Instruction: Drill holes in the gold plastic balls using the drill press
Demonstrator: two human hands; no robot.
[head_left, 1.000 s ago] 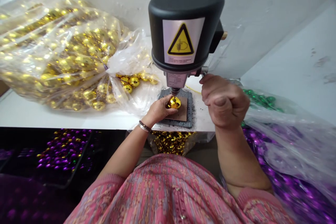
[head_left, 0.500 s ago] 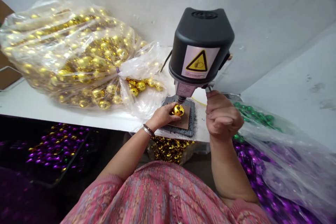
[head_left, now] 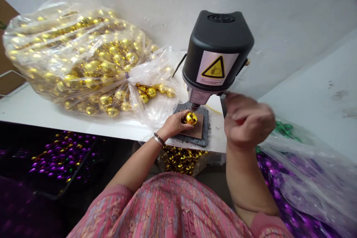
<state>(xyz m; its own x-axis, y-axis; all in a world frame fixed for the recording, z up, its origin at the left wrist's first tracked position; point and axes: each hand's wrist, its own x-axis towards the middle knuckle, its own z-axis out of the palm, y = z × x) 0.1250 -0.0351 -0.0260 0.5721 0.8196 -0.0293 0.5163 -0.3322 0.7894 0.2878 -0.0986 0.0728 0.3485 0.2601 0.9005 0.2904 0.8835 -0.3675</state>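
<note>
My left hand [head_left: 177, 124] pinches a shiny gold faceted ball [head_left: 191, 118] between thumb and fingers. The ball sits on a brown board [head_left: 198, 134] over the dark metal base [head_left: 205, 128] of a small drill press [head_left: 217, 48]. Directly above the ball is the drill's chuck [head_left: 194, 107], and the bit's tip reaches down to the ball's top. To the right of the motor housing, my right hand [head_left: 248, 119] is closed around the press's feed handle, mostly hidden by the fingers and blurred by motion.
A tied clear bag of gold balls [head_left: 83, 70] fills the left of the white table [head_left: 55, 119]. Below the front edge are gold pieces [head_left: 182, 160] in a bag and purple beads [head_left: 63, 156]. Bagged purple and green beads [head_left: 287, 130] lie to the right.
My right hand has swung rightward and nearer to me with the feed handle. My left hand keeps the ball under the drill. The whole view has shifted slightly.
</note>
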